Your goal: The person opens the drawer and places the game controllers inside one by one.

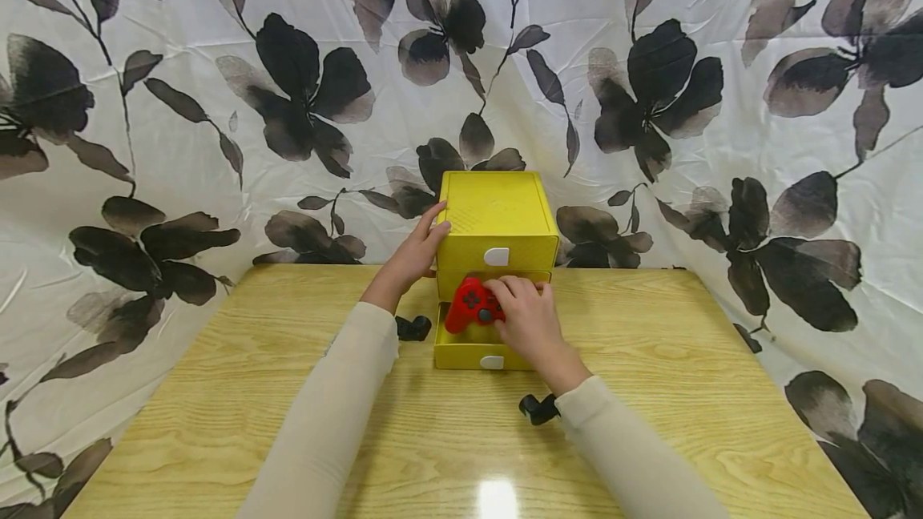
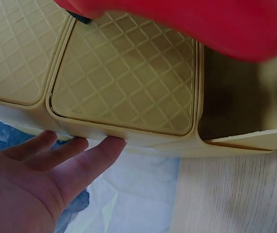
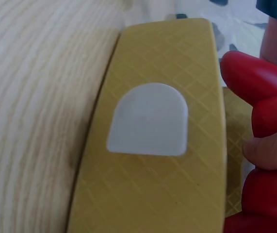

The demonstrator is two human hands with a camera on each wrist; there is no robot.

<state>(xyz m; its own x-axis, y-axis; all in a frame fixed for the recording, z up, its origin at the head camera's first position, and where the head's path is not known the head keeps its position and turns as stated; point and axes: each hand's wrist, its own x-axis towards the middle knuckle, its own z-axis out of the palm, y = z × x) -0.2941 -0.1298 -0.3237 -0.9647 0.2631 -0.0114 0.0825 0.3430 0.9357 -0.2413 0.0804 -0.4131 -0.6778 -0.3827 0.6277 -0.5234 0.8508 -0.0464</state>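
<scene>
A small yellow drawer unit (image 1: 497,203) stands on the table, its bottom drawer (image 1: 461,357) pulled out. Over that drawer my right hand (image 1: 530,319) grips a red game controller (image 1: 469,303) by one side, its buttons facing me. In the right wrist view, one finger (image 3: 271,149) shows against the controller (image 3: 257,77). My left hand (image 1: 414,255) rests against the unit's left side, near its top edge. Its fingers (image 2: 87,162) lie fairly straight along the side wall in the left wrist view. The right palm is hidden.
The wooden table (image 1: 288,391) carries the unit near its back edge. Behind it hangs a white cloth (image 1: 534,118) with dark flowers. Black wrist-worn devices show beside the left wrist (image 1: 414,328) and the right wrist (image 1: 538,409). White tabs mark the drawer fronts.
</scene>
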